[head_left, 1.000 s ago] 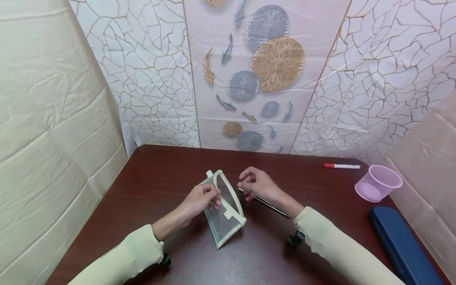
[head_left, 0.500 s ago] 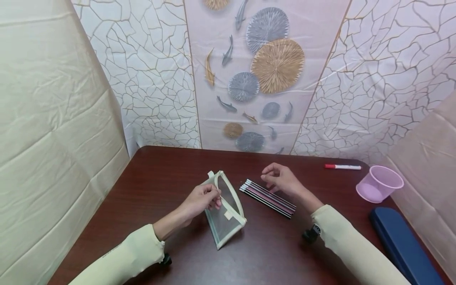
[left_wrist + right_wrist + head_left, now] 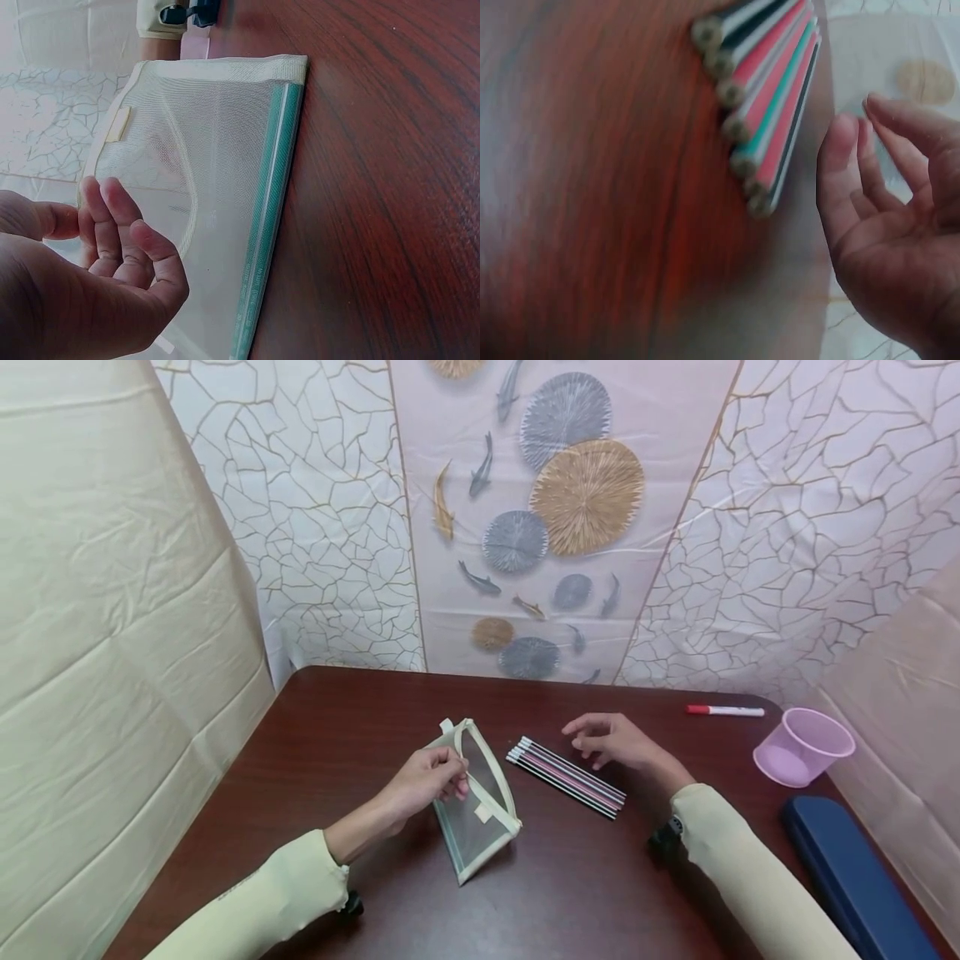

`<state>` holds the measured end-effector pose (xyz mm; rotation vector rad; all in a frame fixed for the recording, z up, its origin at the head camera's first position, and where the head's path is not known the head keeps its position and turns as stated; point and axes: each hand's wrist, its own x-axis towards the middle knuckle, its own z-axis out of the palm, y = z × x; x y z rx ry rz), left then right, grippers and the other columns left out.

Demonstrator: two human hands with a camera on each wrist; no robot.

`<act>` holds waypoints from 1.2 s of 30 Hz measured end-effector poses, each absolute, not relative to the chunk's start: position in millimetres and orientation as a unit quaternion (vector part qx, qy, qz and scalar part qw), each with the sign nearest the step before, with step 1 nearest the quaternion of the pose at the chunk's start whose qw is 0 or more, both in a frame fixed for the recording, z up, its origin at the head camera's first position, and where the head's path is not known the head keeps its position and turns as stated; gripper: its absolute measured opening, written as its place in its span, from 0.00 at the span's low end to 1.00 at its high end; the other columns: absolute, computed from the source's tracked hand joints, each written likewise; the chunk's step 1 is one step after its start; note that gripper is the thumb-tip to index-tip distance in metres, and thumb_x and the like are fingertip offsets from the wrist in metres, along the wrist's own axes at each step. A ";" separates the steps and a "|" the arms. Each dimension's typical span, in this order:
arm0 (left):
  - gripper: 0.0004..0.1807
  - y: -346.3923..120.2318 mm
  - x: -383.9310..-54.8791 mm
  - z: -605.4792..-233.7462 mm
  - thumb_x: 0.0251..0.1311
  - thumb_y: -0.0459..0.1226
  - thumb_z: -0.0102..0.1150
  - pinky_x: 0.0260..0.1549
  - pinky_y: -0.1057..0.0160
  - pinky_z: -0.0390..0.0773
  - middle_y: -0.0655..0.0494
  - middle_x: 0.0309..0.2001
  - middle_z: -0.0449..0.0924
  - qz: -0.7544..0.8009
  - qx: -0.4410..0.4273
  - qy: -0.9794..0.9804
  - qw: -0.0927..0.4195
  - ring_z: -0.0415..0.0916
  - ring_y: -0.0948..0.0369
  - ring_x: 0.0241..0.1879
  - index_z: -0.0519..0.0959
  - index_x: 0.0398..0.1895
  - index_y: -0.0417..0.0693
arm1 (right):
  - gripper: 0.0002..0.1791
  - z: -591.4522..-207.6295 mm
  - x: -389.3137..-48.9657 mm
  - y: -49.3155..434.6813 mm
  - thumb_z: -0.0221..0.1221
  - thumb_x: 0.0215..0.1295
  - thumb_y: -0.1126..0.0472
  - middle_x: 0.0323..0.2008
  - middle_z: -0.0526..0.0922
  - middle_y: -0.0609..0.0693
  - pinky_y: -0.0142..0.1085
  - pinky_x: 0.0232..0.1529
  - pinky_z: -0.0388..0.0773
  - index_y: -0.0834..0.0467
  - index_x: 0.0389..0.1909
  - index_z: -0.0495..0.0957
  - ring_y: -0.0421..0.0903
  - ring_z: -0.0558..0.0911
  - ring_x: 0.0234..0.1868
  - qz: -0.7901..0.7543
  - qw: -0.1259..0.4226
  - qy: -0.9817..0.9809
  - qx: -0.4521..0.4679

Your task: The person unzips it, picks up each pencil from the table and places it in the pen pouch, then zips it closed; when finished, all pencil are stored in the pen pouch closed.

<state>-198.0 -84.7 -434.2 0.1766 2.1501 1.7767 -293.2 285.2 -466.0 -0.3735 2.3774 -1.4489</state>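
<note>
The fingers of the right hand (image 3: 613,743) are loosely bent with a small gap between thumb and forefinger, and hold nothing; the left hand (image 3: 433,776) pinches the rim of a cream-edged pouch of pale see-through mesh (image 3: 471,842) between thumb and fingers; just on the near side of the right fingers, and a little to their left, a row of slim striped pencils in black, pink, teal and white (image 3: 567,778) lies flat on the dark red-brown wooden bench (image 3: 360,710), apart from both hands; the right hand is clearly the nearer; the pencils' long axis slants from far left to near right, their white ends towards the pouch and the other ends towards the right forearm; the pouch's mouth gapes towards the row, its rim slanting the same way but more steeply, so I'd judge the pencils would need some turning to point into it; farther right stand a pink see-through plastic cup (image 3: 801,750), a white marker with a red cap (image 3: 725,711) lying beyond it, and a long navy-blue case (image 3: 855,877) on the near side
</note>
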 end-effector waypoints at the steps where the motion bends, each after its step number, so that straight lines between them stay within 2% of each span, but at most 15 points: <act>1: 0.10 -84.6 -198.2 -433.8 0.76 0.40 0.57 0.36 0.65 0.79 0.56 0.30 0.84 0.625 0.063 0.759 0.174 0.85 0.63 0.32 0.79 0.36 0.44 | 0.20 -467.5 -294.0 287.8 0.65 0.73 0.63 0.38 0.84 0.60 0.42 0.32 0.87 0.65 0.62 0.81 0.47 0.84 0.35 -0.508 0.171 0.834 -0.134; 7: 0.10 -84.8 -199.4 -433.4 0.75 0.40 0.57 0.36 0.65 0.79 0.56 0.29 0.84 0.624 0.064 0.758 0.177 0.85 0.63 0.32 0.79 0.36 0.43 | 0.20 -474.2 -296.7 294.5 0.67 0.71 0.61 0.36 0.83 0.51 0.38 0.33 0.86 0.59 0.61 0.83 0.41 0.81 0.34 -0.489 0.200 0.838 -0.136; 10: 0.10 -84.9 -199.9 -434.1 0.75 0.40 0.57 0.36 0.65 0.78 0.56 0.29 0.84 0.627 0.065 0.756 0.177 0.85 0.64 0.32 0.79 0.37 0.43 | 0.20 -475.1 -297.1 293.2 0.67 0.71 0.60 0.39 0.86 0.53 0.38 0.34 0.85 0.59 0.61 0.83 0.40 0.83 0.36 -0.473 0.205 0.844 -0.145; 15: 0.10 -84.5 -200.4 -435.3 0.75 0.39 0.57 0.36 0.65 0.78 0.57 0.29 0.84 0.628 0.066 0.755 0.177 0.85 0.64 0.31 0.79 0.37 0.43 | 0.19 -475.0 -297.7 290.0 0.67 0.71 0.60 0.45 0.92 0.56 0.38 0.34 0.83 0.58 0.60 0.84 0.40 0.88 0.43 -0.451 0.212 0.853 -0.156; 21: 0.10 -84.8 -200.6 -435.8 0.75 0.39 0.56 0.36 0.65 0.78 0.57 0.29 0.84 0.627 0.070 0.755 0.177 0.85 0.64 0.31 0.79 0.37 0.43 | 0.19 -474.4 -297.9 287.9 0.69 0.69 0.61 0.36 0.89 0.54 0.37 0.32 0.81 0.60 0.59 0.84 0.42 0.89 0.48 -0.445 0.215 0.853 -0.164; 25: 0.10 -85.6 -200.6 -436.0 0.75 0.39 0.56 0.36 0.65 0.78 0.57 0.29 0.84 0.626 0.072 0.756 0.177 0.85 0.64 0.32 0.79 0.37 0.43 | 0.19 -474.6 -298.5 287.7 0.70 0.68 0.61 0.33 0.86 0.55 0.38 0.31 0.82 0.60 0.58 0.85 0.40 0.88 0.43 -0.439 0.213 0.857 -0.167; 29: 0.10 -86.1 -200.5 -435.8 0.75 0.40 0.57 0.36 0.65 0.78 0.57 0.29 0.84 0.625 0.072 0.757 0.176 0.85 0.64 0.32 0.79 0.37 0.43 | 0.19 -474.6 -298.6 286.6 0.71 0.67 0.60 0.32 0.83 0.55 0.38 0.31 0.81 0.59 0.58 0.85 0.40 0.82 0.35 -0.428 0.208 0.863 -0.171; 36: 0.10 -86.3 -200.0 -434.8 0.75 0.40 0.57 0.37 0.65 0.79 0.57 0.29 0.84 0.624 0.069 0.758 0.175 0.86 0.64 0.32 0.79 0.37 0.43 | 0.17 -473.0 -300.6 282.3 0.68 0.69 0.64 0.31 0.81 0.52 0.38 0.29 0.81 0.58 0.58 0.84 0.44 0.80 0.33 -0.409 0.204 0.872 -0.176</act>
